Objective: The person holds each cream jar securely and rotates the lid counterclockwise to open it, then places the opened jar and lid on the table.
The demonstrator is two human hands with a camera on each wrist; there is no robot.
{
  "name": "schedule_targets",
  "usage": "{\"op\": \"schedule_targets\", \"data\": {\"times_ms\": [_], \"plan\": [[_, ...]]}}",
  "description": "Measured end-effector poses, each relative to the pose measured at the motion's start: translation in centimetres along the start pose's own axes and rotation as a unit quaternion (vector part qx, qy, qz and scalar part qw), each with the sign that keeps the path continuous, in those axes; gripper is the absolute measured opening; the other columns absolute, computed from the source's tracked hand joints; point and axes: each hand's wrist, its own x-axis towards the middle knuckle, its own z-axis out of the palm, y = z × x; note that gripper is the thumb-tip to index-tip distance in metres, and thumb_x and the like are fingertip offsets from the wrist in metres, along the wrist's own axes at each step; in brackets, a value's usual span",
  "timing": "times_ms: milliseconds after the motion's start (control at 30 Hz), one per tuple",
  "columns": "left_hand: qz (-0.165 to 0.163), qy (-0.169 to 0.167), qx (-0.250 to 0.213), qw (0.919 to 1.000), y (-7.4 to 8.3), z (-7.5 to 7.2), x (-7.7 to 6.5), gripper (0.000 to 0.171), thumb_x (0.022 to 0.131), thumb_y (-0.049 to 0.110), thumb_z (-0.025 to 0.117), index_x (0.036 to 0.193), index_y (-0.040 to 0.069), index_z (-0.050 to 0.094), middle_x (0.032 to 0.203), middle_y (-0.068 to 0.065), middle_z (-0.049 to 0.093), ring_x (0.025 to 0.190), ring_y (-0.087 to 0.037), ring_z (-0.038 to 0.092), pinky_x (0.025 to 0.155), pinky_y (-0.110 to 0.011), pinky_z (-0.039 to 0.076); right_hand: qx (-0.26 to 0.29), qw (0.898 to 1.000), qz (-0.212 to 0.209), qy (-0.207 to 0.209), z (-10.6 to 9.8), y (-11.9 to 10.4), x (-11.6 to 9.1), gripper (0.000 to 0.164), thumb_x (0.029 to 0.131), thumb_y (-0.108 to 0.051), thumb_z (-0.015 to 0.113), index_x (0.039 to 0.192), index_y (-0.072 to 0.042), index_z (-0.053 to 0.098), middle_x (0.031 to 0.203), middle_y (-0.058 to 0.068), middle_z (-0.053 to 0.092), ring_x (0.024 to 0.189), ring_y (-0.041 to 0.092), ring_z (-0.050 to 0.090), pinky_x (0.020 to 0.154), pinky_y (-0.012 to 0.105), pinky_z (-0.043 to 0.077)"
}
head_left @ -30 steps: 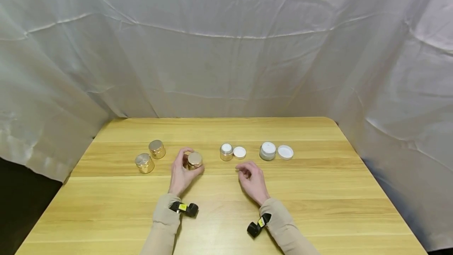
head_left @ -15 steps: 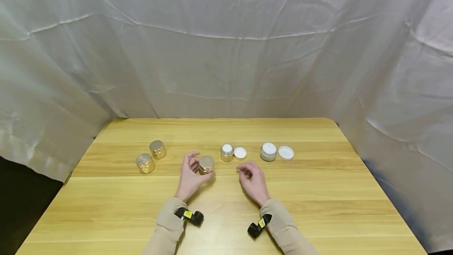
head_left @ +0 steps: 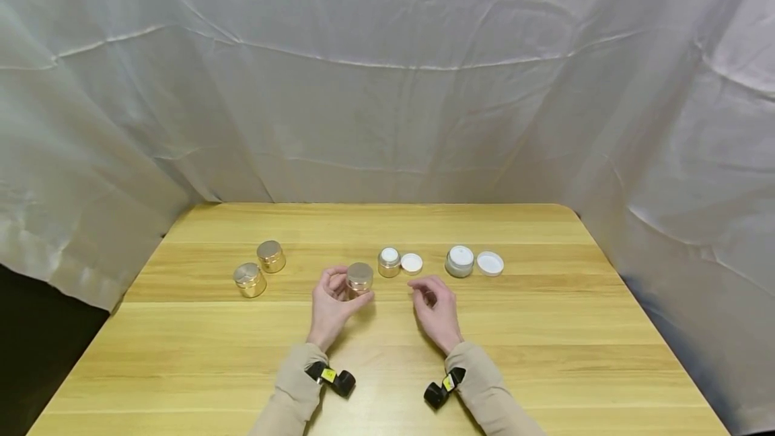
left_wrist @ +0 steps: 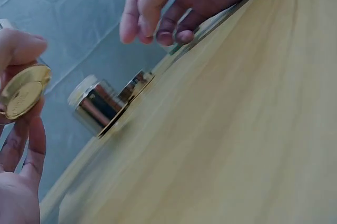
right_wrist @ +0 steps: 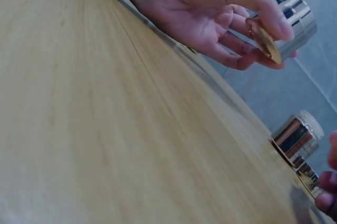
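Note:
My left hand (head_left: 329, 313) grips a small gold lidded jar (head_left: 360, 274) between thumb and fingers. In the right wrist view that held jar (right_wrist: 299, 26) is clear of the tabletop and tilted, its round gold base showing. My right hand (head_left: 440, 315) is off to the right with loosely curled fingers and holds nothing. Beyond the hands stands a gold jar without its lid (head_left: 389, 265), its white top showing. Beside it lies a lid with its white inside up (head_left: 412, 264).
Two closed gold jars (head_left: 249, 280) (head_left: 271, 256) stand at the left of the wooden table (head_left: 181, 355). Farther right is a wider silvery jar with a white top (head_left: 460, 262), with a white-lined lid (head_left: 490, 263) next to it. Grey cloth (head_left: 387, 113) hangs behind.
My left hand has carried the gold jar rightward, closer to the jar without its lid. The right hand has hardly moved.

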Motion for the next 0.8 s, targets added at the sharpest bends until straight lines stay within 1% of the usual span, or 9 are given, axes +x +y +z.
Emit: {"op": "schedule_targets", "data": {"times_ms": [67,133,267,367,467,600,700,733,800], "plan": [[-0.01,-0.005,-0.028,0.9996,0.0,0.2,-0.1,0.064,0.069,-0.01,0.082,0.123,-0.001,0.051,0.123,-0.018,0.071,0.104,-0.006,0.069,0.1,-0.021,0.056,0.01,1.0,-0.006,0.01,0.0,-0.1,0.0,0.02,0.086,0.01,0.062,0.097,-0.002,0.074,0.092,0.013,0.07,0.075,0.001,0.057,0.066,0.013,0.052],[-0.008,-0.013,-0.058,0.9982,0.0,0.5,-0.3,0.059,0.07,-0.011,0.081,0.121,-0.001,0.053,0.115,-0.009,0.076,0.1,-0.005,0.07,0.097,-0.02,0.057,0.021,0.999,-0.019,0.02,0.0,-0.2,-0.1,0.02,0.086,0.012,0.062,0.097,-0.001,0.073,0.093,0.015,0.071,0.078,0.003,0.059,0.069,0.015,0.055],[0.017,-0.037,-0.122,0.9917,-0.2,1.0,-0.7,0.05,0.072,-0.011,0.079,0.117,0.001,0.058,0.1,0.009,0.078,0.098,-0.005,0.071,0.093,-0.019,0.058,0.037,0.997,-0.054,0.041,0.1,-0.1,-0.1,0.02,0.086,0.014,0.063,0.099,0.002,0.073,0.094,0.019,0.071,0.082,0.011,0.064,0.074,0.02,0.06],[0.028,-0.06,-0.172,0.9829,-0.4,1.3,-0.8,0.047,0.075,-0.012,0.076,0.115,0.007,0.061,0.103,0.01,0.077,0.101,-0.006,0.071,0.094,-0.019,0.058,0.046,0.994,-0.077,0.056,0.3,0.0,0.0,0.02,0.085,0.017,0.063,0.099,0.005,0.072,0.093,0.021,0.07,0.083,0.022,0.066,0.075,0.024,0.062],[0.024,-0.09,-0.221,0.9709,-0.5,1.5,-1.0,0.045,0.079,-0.013,0.07,0.116,0.013,0.063,0.113,0.006,0.074,0.108,-0.008,0.07,0.1,-0.022,0.057,0.055,0.991,-0.099,0.066,0.3,-0.3,0.0,0.02,0.083,0.021,0.063,0.098,0.009,0.07,0.091,0.026,0.068,0.084,0.029,0.066,0.076,0.025,0.063],[0.011,-0.164,-0.27,0.9488,-0.6,1.4,-0.9,0.042,0.089,-0.008,0.061,0.123,0.016,0.065,0.128,0.001,0.064,0.119,-0.014,0.064,0.108,-0.032,0.054,0.064,0.987,-0.132,0.073,-0.3,-2.3,-0.1,0.02,0.082,0.024,0.062,0.097,0.012,0.068,0.088,0.025,0.067,0.082,0.027,0.065,0.077,0.023,0.063],[0.003,-0.228,-0.28,0.9326,-0.6,1.2,-0.8,0.039,0.098,0.0,0.057,0.134,0.015,0.061,0.133,-0.003,0.057,0.123,-0.016,0.059,0.112,-0.039,0.051,0.072,0.981,-0.161,0.077,-0.7,-3.6,-0.1,0.02,0.081,0.024,0.061,0.096,0.013,0.067,0.086,0.024,0.066,0.079,0.027,0.065,0.077,0.02,0.062],[-0.002,-0.246,-0.28,0.9281,-0.7,1.1,-0.8,0.04,0.099,0.003,0.057,0.137,0.014,0.059,0.134,-0.004,0.056,0.125,-0.017,0.058,0.114,-0.04,0.05,0.077,0.98,-0.165,0.078,-0.7,-3.6,-0.1,0.019,0.081,0.025,0.061,0.096,0.014,0.067,0.086,0.024,0.066,0.079,0.028,0.065,0.077,0.019,0.061],[-0.008,-0.272,-0.272,0.9229,-0.7,1.0,-0.8,0.043,0.101,0.007,0.057,0.143,0.011,0.053,0.137,-0.003,0.054,0.126,-0.018,0.057,0.114,-0.041,0.049,0.089,0.978,-0.17,0.079,-0.5,-3.0,0.0,0.02,0.081,0.025,0.06,0.096,0.015,0.066,0.086,0.026,0.065,0.079,0.033,0.063,0.08,0.015,0.06]]}}
